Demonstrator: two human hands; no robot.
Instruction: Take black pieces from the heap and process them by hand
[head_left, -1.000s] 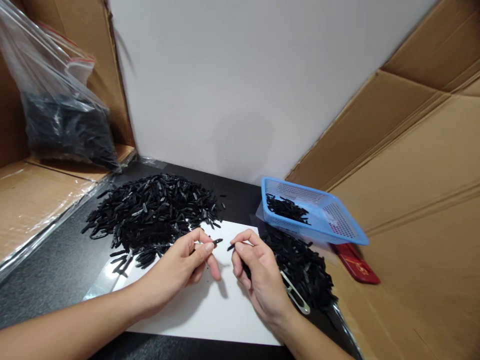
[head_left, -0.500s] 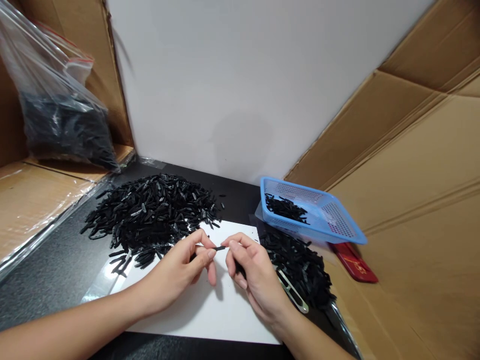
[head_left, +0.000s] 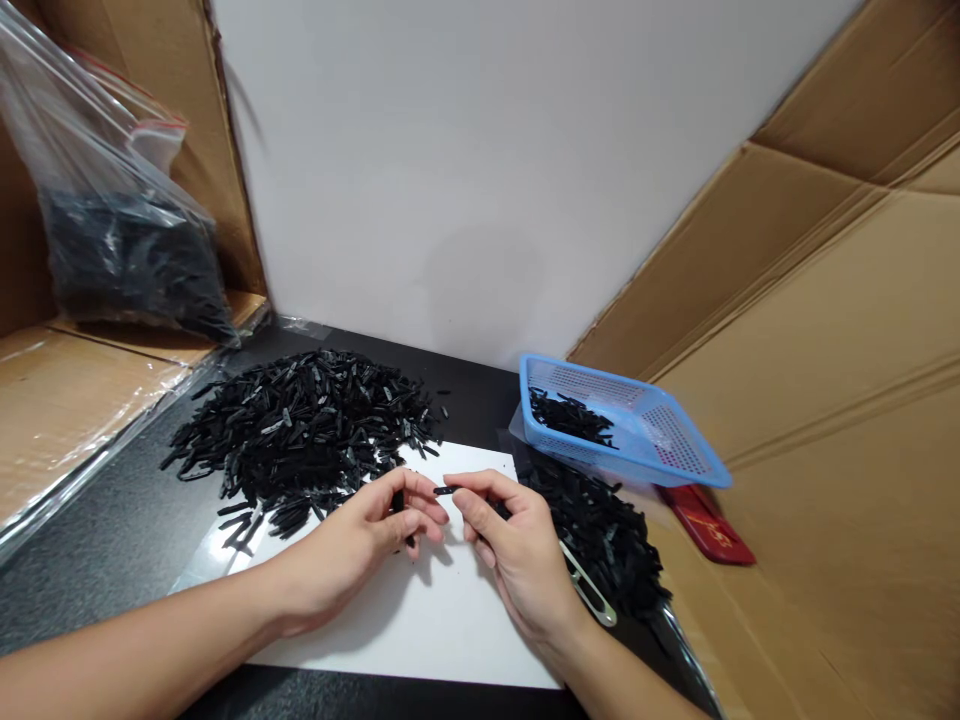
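My left hand and my right hand meet over a white sheet on a black table. The right hand pinches a small thin black plastic piece between thumb and forefinger, its tip pointing left toward the left fingers. The left hand curls around another black piece that shows between its fingers. A big heap of the same black pieces lies just beyond the left hand. A second heap lies to the right of the right hand.
A blue plastic basket with a few black pieces stands at the right rear. A metal clip lies by the right wrist and a red item beside the basket. A clear bag of black pieces leans at left. Cardboard walls surround the table.
The hands came together: a second ago they were apart, each with a piece. Now the right hand holds the thin piece and the left fingers have curled inward.
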